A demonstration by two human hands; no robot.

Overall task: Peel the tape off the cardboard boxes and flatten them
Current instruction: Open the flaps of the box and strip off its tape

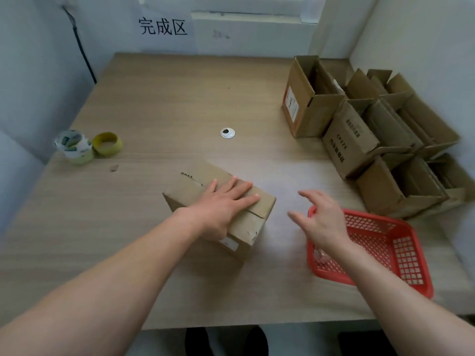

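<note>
A paper sheet (162,27) reading "完成区" hung on the wall behind a wood-grain table (167,98), where a person pressed the left hand (221,209) flat on a closed brown cardboard box (191,179) near the front edge, fingers straight and slightly fanned across the seam of its top flaps. A small white label (228,244) showed on the box's near side, its print too small to read. The right hand (323,222) hovered over the corner of a red plastic lattice basket (401,253), fingers spread loosely and holding nothing. To the right stood a cluster of open boxes, at least three: one (349,140) was printed "CPZZK" beside blurred characters, and another (305,98) bore a white sticker. Two tape rolls, one clear (74,146) and one yellow (107,144), sat touching at the far left, near one cardboard scrap (113,167). A round grommet (227,133) marked the tabletop's middle.
</note>
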